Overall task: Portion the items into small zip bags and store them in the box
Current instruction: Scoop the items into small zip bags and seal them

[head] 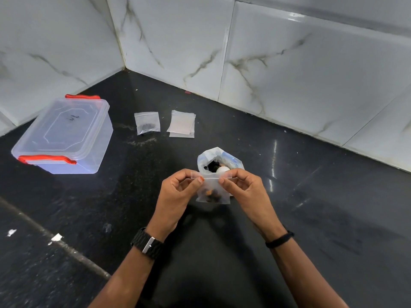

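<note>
A small clear zip bag (213, 192) with dark and orange bits at its bottom hangs above the black counter. My left hand (178, 192) pinches the left end of its top strip. My right hand (244, 190) pinches the right end. Just behind it stands an open plastic bag (219, 160) holding dark pieces and a white round item (222, 170). Farther back lie a filled zip bag (147, 122) and a stack of empty zip bags (182, 123). The clear box (66, 135), lid on and red latches down, sits at the left.
The black stone counter (311, 207) meets white marble-tiled walls (289, 63) in a corner at the back. A pale seam (55, 238) runs diagonally across the counter at the lower left, with small white flecks beside it.
</note>
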